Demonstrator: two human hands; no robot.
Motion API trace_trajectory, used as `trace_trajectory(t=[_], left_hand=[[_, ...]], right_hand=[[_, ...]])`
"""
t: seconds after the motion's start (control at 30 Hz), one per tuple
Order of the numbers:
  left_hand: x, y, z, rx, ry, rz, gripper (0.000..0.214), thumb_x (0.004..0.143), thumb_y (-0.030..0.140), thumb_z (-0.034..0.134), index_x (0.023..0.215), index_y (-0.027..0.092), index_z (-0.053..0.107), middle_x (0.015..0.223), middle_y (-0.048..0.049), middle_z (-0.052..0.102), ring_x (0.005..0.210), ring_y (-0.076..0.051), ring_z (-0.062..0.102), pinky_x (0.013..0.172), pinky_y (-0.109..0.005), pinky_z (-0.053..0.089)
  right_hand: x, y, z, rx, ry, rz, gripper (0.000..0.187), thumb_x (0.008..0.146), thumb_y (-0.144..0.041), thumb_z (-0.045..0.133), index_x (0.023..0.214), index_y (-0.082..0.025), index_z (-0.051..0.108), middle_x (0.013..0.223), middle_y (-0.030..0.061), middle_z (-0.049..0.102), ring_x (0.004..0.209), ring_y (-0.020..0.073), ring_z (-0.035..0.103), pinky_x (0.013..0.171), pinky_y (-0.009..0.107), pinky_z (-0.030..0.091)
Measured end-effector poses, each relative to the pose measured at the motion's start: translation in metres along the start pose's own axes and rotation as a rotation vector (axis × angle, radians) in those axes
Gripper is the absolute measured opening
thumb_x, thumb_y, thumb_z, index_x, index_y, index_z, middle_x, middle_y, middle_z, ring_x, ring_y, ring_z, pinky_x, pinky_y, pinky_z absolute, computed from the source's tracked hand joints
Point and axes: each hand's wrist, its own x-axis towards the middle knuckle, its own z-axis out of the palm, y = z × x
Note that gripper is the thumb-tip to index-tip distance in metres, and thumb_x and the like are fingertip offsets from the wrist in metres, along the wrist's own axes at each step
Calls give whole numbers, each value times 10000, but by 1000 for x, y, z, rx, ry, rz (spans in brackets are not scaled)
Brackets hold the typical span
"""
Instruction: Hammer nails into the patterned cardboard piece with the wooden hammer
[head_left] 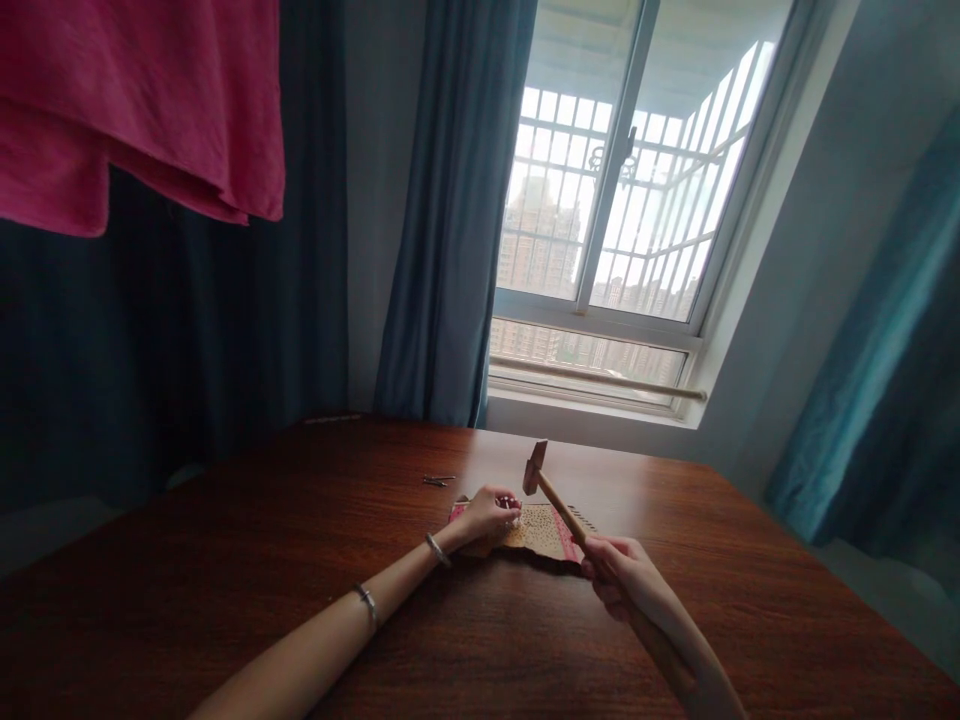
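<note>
My right hand [616, 572] is closed round the wooden handle of a small hammer [546, 482], whose head is raised just above a tan perforated board [541, 530] with a red edge. My left hand [489, 512] rests on the board's left part, fingers pinched on something small that I cannot make out, close under the hammer head. Two bracelets sit on my left forearm.
The board lies on a dark wooden table [300, 560]. A few small nails [438, 481] lie on the table behind my left hand. A window [622, 200] with blue curtains is beyond the table. A pink cloth [142, 100] hangs at upper left.
</note>
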Motion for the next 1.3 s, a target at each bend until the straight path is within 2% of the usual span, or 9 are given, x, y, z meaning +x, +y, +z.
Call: trace_trajectory(t=[0.1,0.2,0.33,0.53,0.63,0.83,1.03,1.17,1.3], left_hand=[[0,0,0,21,15,18,241,665,324,588,752,121,684,705,-28,665,665,-135,566,594,-194,390],[-1,0,0,2,25,52,226,668,304,580,749,121,683,700,-27,663,660,-131,564,595,-191,390],[-1,-2,0,-32,13,52,228,665,296,574,750,114,681,692,-30,661,645,-129,562,577,-192,387],[0,-6,4,-29,17,31,229,656,300,573,738,113,676,682,-25,655,634,-129,555,562,-194,379],[-2,-4,3,-2,24,10,229,652,296,566,733,113,677,668,-18,649,627,-129,552,552,-192,377],[-7,5,-4,0,-41,31,236,641,290,574,775,130,685,693,-10,659,655,-128,564,579,-188,391],[-7,7,-5,-4,-16,14,260,645,314,596,789,114,681,709,-27,661,664,-135,566,578,-194,397],[-6,5,-7,-32,0,46,336,637,324,639,902,120,665,764,-37,662,684,-137,570,610,-204,416],[-6,3,-6,-34,11,66,467,622,373,677,1029,150,621,846,-37,651,705,-135,568,630,-217,429]], right_hand=[[6,3,-8,-86,93,-60,273,652,-425,565,631,-167,479,536,-55,439,325,33,343,264,162,245],[15,12,-20,-216,249,-117,195,623,-349,535,690,-165,530,521,-62,429,343,61,383,272,177,284],[26,28,-40,-449,449,-129,261,631,-324,477,794,-152,586,482,-53,446,342,99,420,288,205,321],[33,40,-70,-721,618,-139,252,633,-286,480,736,-140,658,486,2,558,434,130,523,412,203,370],[35,43,-77,-804,654,-100,278,635,-269,467,755,-142,683,536,17,608,468,142,552,433,203,368],[40,51,-85,-885,652,-51,312,657,-274,451,801,-143,694,556,34,629,480,157,570,426,208,367],[40,51,-87,-946,636,-4,311,668,-278,480,863,-155,688,669,63,675,606,191,627,506,219,412],[35,48,-84,-1089,626,21,295,704,-301,474,866,-184,691,771,92,684,773,234,640,625,254,442],[31,46,-80,-1244,699,92,348,738,-322,448,979,-196,666,977,146,636,865,269,624,707,325,454]])
